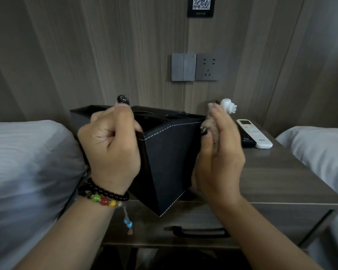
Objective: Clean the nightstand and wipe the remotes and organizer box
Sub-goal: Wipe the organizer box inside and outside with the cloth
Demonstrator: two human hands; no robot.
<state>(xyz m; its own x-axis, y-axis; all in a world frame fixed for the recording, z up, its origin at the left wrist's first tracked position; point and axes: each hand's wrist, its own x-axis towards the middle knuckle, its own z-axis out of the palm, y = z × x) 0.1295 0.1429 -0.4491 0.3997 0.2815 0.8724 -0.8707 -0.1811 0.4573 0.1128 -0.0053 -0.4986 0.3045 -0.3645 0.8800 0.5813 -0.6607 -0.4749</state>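
Observation:
A black leather organizer box (170, 156) with white stitching is lifted and tilted above the nightstand (277, 178). My left hand (111, 145) grips its left rim, fingers curled over the edge. My right hand (219, 152) presses a beige cloth (211, 123) flat against the box's right side, fingers straight. A white remote (254, 133) and a black remote (246, 137) lie side by side on the nightstand behind my right hand.
A white plug-in device (228, 106) stands at the back of the nightstand. White bedding lies at the left (27, 162) and right (320, 151). A switch and socket (195, 67) sit on the wood wall. A drawer handle (199, 231) is below.

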